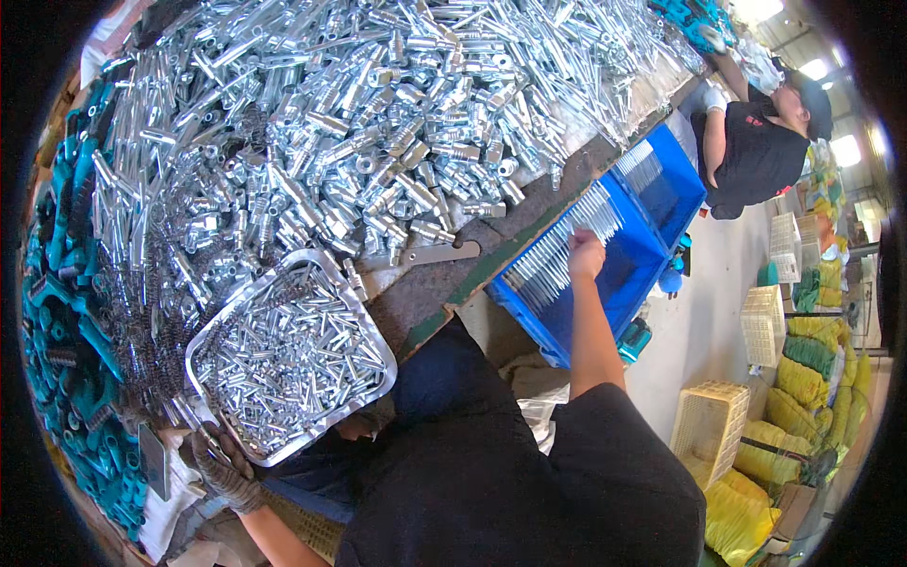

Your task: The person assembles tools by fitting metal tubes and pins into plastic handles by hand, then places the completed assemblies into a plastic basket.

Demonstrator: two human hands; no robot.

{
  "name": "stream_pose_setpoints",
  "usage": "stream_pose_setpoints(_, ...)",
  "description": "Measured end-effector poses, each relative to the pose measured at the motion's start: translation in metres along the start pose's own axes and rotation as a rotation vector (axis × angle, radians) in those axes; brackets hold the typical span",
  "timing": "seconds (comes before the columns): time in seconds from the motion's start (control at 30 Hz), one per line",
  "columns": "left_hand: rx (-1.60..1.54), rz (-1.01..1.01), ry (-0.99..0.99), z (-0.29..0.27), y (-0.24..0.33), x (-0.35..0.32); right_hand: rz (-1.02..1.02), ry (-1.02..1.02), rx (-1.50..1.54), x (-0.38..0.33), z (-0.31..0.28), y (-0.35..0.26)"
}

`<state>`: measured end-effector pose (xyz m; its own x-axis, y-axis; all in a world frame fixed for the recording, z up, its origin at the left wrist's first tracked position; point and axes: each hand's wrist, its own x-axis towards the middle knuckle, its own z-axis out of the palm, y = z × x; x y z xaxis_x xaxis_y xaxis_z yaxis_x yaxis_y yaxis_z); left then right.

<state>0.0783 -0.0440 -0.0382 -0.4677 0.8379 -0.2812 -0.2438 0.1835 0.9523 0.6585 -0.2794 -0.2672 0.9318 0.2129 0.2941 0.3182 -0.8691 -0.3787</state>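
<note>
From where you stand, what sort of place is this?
Probably a factory or assembly workshop: loose metal fittings lie heaped on a workbench, slim metal rods lie side by side in a blue plastic bin, and yellow sacks are piled beyond.

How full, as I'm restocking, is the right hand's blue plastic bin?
Partly full: slim silvery metal rods line one side; bare bin floor shows.

A co-worker [756, 161] in black is at the upper right, cream plastic crates [763, 326] stand near yellow sacks [803, 389], and teal plastic parts [71, 331] lie heaped at the far left.
</note>
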Motion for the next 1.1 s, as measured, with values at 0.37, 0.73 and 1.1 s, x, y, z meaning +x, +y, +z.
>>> stream_pose_setpoints(0.37,0.413,-0.022,-0.635,0.028,0.046,-0.075,0.358,-0.935,1.892,-0.127,-0.203,-0.243)
stream_pose_setpoints(0.73,0.437,-0.065,-0.859,0.009,0.053,-0.056,0.012,-1.703,1.415,-0.234,-0.216,-0.370)
stream_pose_setpoints(1.1,0.493,0.152,-0.833,-0.028,0.052,-0.026,-0.132,-1.230,1.365,-0.201,-0.228,-0.391)
